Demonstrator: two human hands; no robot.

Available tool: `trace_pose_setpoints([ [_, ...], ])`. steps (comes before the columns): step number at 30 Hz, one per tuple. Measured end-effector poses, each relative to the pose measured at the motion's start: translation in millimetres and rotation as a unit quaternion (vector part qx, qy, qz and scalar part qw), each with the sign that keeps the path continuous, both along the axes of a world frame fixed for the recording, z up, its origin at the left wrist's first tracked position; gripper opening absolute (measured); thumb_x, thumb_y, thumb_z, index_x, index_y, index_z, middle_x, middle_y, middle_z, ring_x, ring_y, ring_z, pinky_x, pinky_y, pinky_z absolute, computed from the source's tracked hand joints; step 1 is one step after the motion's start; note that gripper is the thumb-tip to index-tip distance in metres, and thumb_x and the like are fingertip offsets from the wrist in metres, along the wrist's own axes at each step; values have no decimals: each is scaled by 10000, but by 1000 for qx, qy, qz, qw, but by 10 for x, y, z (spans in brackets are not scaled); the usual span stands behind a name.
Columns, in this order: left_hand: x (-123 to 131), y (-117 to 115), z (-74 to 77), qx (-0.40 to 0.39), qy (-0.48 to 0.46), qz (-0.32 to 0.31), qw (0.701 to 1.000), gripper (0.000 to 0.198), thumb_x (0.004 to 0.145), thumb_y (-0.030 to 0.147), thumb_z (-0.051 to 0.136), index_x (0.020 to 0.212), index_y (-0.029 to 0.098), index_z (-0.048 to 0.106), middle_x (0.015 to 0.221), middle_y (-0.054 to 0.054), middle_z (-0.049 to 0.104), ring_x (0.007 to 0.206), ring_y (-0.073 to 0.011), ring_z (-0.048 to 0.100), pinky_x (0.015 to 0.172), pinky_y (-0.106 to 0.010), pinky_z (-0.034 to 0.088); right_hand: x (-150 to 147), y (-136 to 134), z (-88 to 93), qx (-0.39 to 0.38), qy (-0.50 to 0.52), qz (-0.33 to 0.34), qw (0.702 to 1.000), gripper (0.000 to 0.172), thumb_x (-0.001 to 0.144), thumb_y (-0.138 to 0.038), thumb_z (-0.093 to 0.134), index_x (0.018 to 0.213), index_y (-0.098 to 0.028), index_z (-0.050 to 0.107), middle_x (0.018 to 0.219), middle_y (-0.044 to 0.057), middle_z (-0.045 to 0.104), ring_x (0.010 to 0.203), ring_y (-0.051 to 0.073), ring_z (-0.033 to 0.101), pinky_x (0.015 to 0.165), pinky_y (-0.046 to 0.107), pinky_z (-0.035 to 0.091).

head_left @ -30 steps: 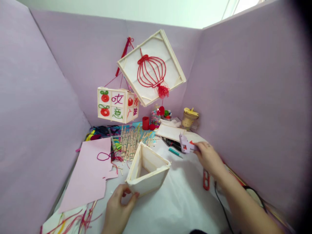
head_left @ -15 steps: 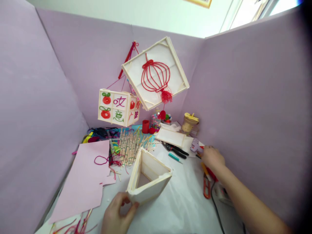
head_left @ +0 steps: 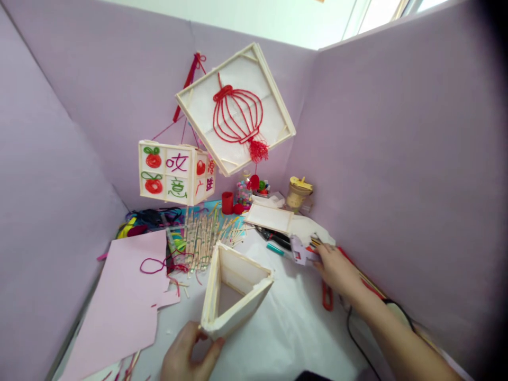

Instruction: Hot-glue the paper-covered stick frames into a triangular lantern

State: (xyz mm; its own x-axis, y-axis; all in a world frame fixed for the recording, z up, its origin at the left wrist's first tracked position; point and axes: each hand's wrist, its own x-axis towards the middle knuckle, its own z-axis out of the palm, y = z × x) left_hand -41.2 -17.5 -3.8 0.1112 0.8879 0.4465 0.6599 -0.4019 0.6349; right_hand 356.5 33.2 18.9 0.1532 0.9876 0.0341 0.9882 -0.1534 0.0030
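My left hand (head_left: 190,350) pinches the near corner of a triangular prism frame (head_left: 238,312) between thumb and fingers. The frame is made of pale sticks with white paper sides, stands on the table and is open at the top. At the right, my right hand (head_left: 335,264) is closed round a lilac glue gun (head_left: 299,253), whose front points left; its handle is mostly hidden by the hand. Just below that hand lies a red-handled cutter (head_left: 327,295). A teal-handled tool (head_left: 275,249) and black-handled pliers (head_left: 273,237) lie left of the glue gun.
Bundled sticks (head_left: 202,235) lie behind the frame, pink paper (head_left: 119,296) at the left. Two decorated lanterns, one with fruit pictures (head_left: 166,172) and one with a red yarn lantern (head_left: 238,111), hang above. A yellow-lidded jar (head_left: 298,193) stands at back right. A black cable (head_left: 359,338) runs along the right.
My right hand has lifted the glue gun and moved it left, over the teal-handled tool and pliers. My left hand stays at the frame's corner. The view has shifted slightly right.
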Motion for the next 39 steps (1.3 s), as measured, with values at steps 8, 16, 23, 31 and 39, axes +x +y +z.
trace_pose_setpoints([
  [8, -39, -6, -12, 10, 6, -4, 1000, 228, 773, 420, 671, 718, 212, 594, 597, 35, 626, 515, -139, 623, 481, -188, 501, 52, 636, 161, 21, -3, 85, 996, 141, 856, -149, 561, 994, -147, 592, 1081, 151, 618, 1027, 282, 544, 849, 343, 405],
  [16, 29, 3, 43, 45, -26, -10, 999, 185, 777, 381, 669, 718, 215, 610, 580, 43, 609, 499, -126, 607, 474, -178, 503, -8, 1315, -34, 39, 5, 82, 996, 202, 846, -135, 561, 1042, -95, 582, 1094, 192, 615, 1018, 283, 555, 841, 331, 391],
  [23, -26, -4, -81, 4, -14, -17, 1000, 116, 746, 283, 701, 763, 213, 611, 656, 37, 640, 573, -128, 625, 542, -180, 521, -6, 1343, -213, 24, 38, 109, 993, 188, 863, -141, 515, 1019, -100, 613, 1056, 154, 654, 979, 240, 598, 833, 279, 399],
  [31, -54, -4, -137, -11, -5, -30, 999, 122, 753, 281, 702, 812, 215, 618, 698, 35, 654, 598, -126, 629, 563, -180, 525, 39, 1312, -262, 30, 40, 119, 992, 319, 868, -188, 539, 1164, -81, 591, 1138, 179, 639, 1026, 270, 590, 873, 307, 405],
  [39, -55, -27, -150, -33, -7, -38, 999, 117, 778, 307, 682, 792, 211, 617, 680, 23, 641, 611, -135, 631, 575, -192, 532, -127, 1274, -146, 40, 29, 149, 988, 219, 850, -101, 523, 1038, -87, 636, 1120, 189, 617, 1072, 283, 542, 918, 334, 396],
])
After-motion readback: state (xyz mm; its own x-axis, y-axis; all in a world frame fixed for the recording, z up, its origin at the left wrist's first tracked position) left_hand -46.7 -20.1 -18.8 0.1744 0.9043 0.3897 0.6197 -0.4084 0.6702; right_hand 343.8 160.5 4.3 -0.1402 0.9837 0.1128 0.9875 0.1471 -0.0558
